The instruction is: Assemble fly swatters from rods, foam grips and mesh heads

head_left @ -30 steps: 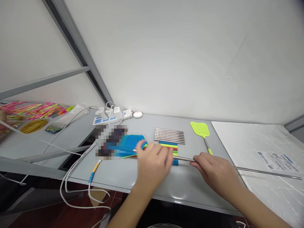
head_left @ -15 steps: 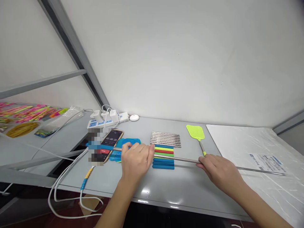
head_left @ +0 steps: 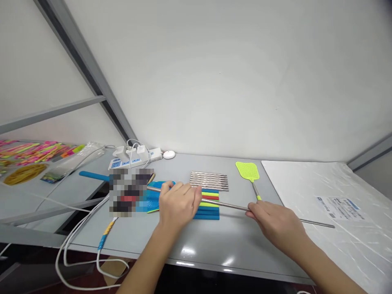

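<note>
My left hand point(head_left: 180, 202) is closed around a long thin metal rod point(head_left: 228, 205), which slants slightly down to the right above the table. The rod's blue grip point(head_left: 94, 176) sticks out at the far left. Closer to the rod's other end, my right hand point(head_left: 274, 222) is closed around it too. Beyond that hand lies a yellow-green fly swatter head point(head_left: 248, 170) with a short metal neck; its lower end is hidden. Blue mesh swatter heads point(head_left: 152, 200) lie left of my left hand. Behind it are coloured tubes point(head_left: 206, 213), partly covered, and a row of metal rods point(head_left: 210, 181).
A power strip point(head_left: 156, 154) with plugs and a white oval case point(head_left: 169, 154) sit at the back left. White cables point(head_left: 65, 245) loop over the front edge. A wrapped white board point(head_left: 300, 183) lies right. Colourful strips point(head_left: 45, 151) and yellow bands point(head_left: 26, 174) cover the left shelf.
The rod has shifted left, so its blue grip reaches further out and less of it shows past my right hand. The view has turned slightly; both hands keep their hold.
</note>
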Demonstrator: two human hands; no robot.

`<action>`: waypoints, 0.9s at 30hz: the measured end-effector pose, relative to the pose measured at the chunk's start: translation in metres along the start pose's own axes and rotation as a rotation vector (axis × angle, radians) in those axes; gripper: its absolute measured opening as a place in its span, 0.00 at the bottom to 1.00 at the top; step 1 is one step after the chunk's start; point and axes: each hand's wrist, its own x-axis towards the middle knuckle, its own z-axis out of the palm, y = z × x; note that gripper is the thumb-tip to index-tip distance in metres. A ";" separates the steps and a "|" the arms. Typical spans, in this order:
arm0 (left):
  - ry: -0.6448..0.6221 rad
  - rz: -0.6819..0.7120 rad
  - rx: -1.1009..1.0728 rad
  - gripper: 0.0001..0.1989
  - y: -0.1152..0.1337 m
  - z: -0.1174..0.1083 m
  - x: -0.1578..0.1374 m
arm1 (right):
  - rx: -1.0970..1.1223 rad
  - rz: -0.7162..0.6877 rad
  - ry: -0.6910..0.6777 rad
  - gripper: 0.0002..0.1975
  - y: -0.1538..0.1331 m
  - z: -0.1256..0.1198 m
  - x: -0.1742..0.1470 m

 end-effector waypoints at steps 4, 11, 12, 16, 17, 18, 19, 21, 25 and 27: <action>-0.053 -0.012 0.022 0.19 -0.021 -0.005 -0.005 | -0.030 -0.012 -0.007 0.16 0.021 0.004 -0.014; -0.072 -0.159 0.103 0.20 -0.072 -0.020 -0.026 | -0.019 0.041 -0.048 0.12 0.076 0.003 -0.058; -0.073 -0.159 0.111 0.21 -0.071 -0.020 -0.027 | -0.012 0.047 -0.057 0.11 0.076 0.002 -0.058; -0.114 -0.170 0.069 0.20 -0.042 -0.013 -0.025 | 0.023 0.026 -0.054 0.10 0.054 0.004 -0.042; -0.119 -0.167 0.046 0.20 -0.031 -0.010 -0.023 | 0.025 0.016 -0.051 0.11 0.047 0.005 -0.036; -0.125 -0.171 0.028 0.19 -0.021 -0.008 -0.022 | 0.026 0.013 -0.052 0.12 0.041 0.006 -0.030; -0.119 -0.192 0.024 0.19 -0.013 -0.006 -0.020 | 0.022 0.018 -0.055 0.12 0.035 0.007 -0.025; -0.114 -0.223 0.018 0.19 -0.001 -0.003 -0.017 | 0.008 0.029 -0.076 0.13 0.029 0.007 -0.019; -0.146 -0.224 -0.029 0.19 0.017 0.002 -0.013 | -0.010 -0.006 -0.103 0.14 0.020 0.006 -0.012; -0.188 -0.189 -0.077 0.19 0.027 0.004 -0.012 | -0.007 -0.045 -0.102 0.14 0.014 0.005 -0.010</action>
